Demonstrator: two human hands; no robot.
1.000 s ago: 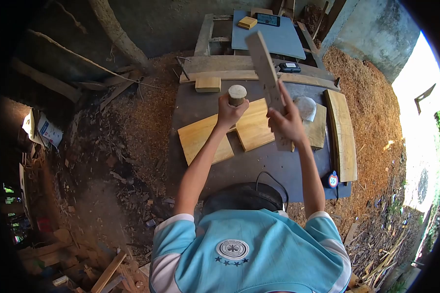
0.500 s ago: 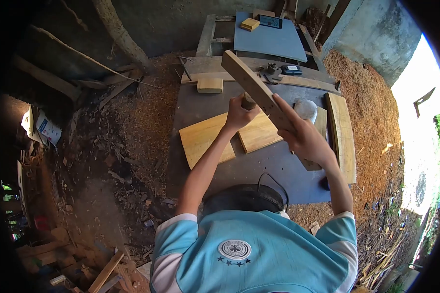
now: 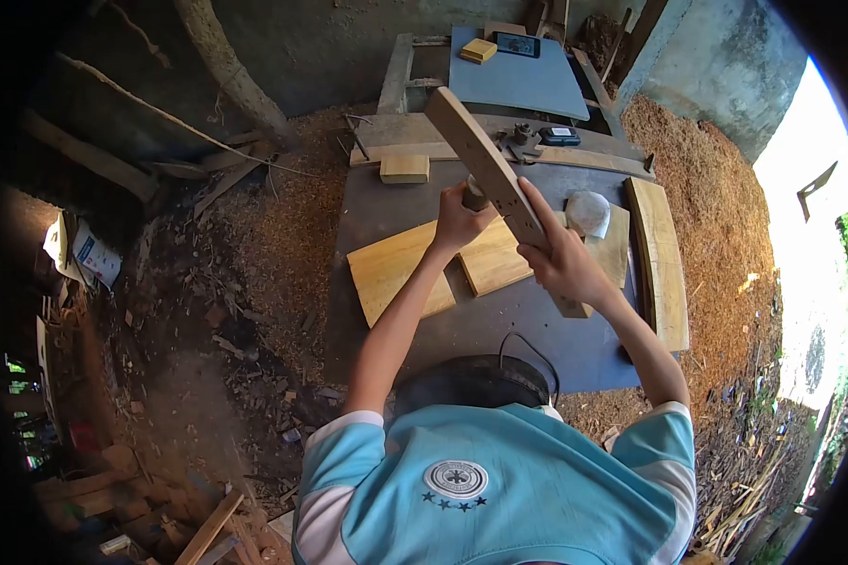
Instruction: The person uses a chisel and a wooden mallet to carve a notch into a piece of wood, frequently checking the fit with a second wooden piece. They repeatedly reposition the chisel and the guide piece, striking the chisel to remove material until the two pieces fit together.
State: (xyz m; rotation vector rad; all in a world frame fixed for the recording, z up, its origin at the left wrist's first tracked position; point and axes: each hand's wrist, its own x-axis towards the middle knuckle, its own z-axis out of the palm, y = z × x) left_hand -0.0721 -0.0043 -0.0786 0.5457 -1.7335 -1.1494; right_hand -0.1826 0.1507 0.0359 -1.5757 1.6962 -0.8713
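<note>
My right hand (image 3: 571, 258) is wrapped around a long wooden bar (image 3: 466, 135) with small dark holes along its face. The bar is raised and slants from the upper left down toward my right forearm. My left hand (image 3: 463, 218) is closed around a short round wooden handle (image 3: 475, 195), whose end meets or overlaps the bar's underside in this view. The handle's lower part is hidden in my fist. Below my hands, a yellowish board (image 3: 396, 273) and a second board (image 3: 493, 256) lie side by side on the dark worktable (image 3: 528, 334).
A wooden block (image 3: 405, 169) rests on the worktable's far left, and a thick plank (image 3: 658, 264) along its right edge. A white rounded object (image 3: 589, 214) sits near my right hand. Metal hardware (image 3: 520, 141) and a dark device (image 3: 559, 137) lie at the back. Beyond is a phone (image 3: 517, 44).
The wooden bar has shifted slightly left, and its lower end has risen. My right hand has moved a little left and down along it. My left hand stays on the round handle.
</note>
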